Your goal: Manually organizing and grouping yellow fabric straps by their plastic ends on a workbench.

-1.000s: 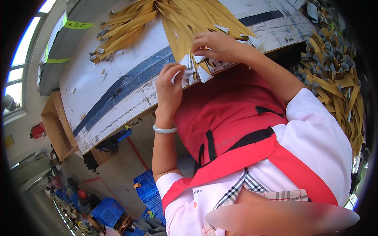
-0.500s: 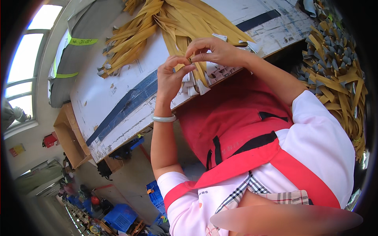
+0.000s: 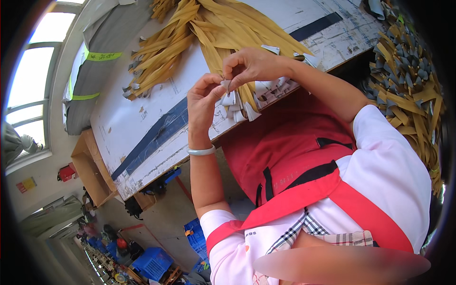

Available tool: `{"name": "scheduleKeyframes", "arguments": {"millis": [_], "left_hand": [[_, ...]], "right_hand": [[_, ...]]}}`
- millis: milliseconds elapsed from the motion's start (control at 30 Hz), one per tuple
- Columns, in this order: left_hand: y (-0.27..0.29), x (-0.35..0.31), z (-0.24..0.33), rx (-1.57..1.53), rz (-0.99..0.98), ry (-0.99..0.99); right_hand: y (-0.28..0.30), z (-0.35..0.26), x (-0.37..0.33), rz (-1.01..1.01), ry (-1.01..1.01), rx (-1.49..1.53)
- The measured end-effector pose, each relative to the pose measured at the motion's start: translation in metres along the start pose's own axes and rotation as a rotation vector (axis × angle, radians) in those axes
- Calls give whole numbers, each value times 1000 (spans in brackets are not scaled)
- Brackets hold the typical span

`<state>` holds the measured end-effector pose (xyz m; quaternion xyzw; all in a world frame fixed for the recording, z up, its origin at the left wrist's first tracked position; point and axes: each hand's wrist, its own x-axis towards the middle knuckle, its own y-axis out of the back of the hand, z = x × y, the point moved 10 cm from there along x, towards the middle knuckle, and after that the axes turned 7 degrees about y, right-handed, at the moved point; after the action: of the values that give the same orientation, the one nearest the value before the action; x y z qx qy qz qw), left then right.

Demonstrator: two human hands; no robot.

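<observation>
Head view: left hand (image 3: pixel 202 100), thumb and forefinger pinched on one small pale tab (image 3: pixel 225 85); right hand (image 3: pixel 254 65), fingers curled, tips beside the same tab, hold on it unclear. Tab: above the near side of the table (image 3: pixel 121 128), by yellow strips (image 3: pixel 247 23). Risk, judged: overhanging strip ends (image 3: pixel 251 113) could snag on the apron (image 3: pixel 285 137) if it brushes them. Room: leftward, over a dark band (image 3: pixel 161 132); apron crowds the near edge.
</observation>
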<state>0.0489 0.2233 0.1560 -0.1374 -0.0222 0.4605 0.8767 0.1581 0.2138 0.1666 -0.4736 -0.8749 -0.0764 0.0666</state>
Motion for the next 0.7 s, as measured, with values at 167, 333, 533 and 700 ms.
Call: {"name": "scheduleKeyframes", "arguments": {"millis": [167,333,533,700], "left_hand": [[12,-7,2,76,73,34],[16,-19,7,243,282,-137],[-17,-53,29,840,683,-490],[1,-46,14,108,447,-265]], "right_hand": [[-8,-16,1,38,54,75],[-6,-41,2,233,264,-452],[-11,-35,0,433,361,-786],[-2,-32,-16,380,431,-559]]}}
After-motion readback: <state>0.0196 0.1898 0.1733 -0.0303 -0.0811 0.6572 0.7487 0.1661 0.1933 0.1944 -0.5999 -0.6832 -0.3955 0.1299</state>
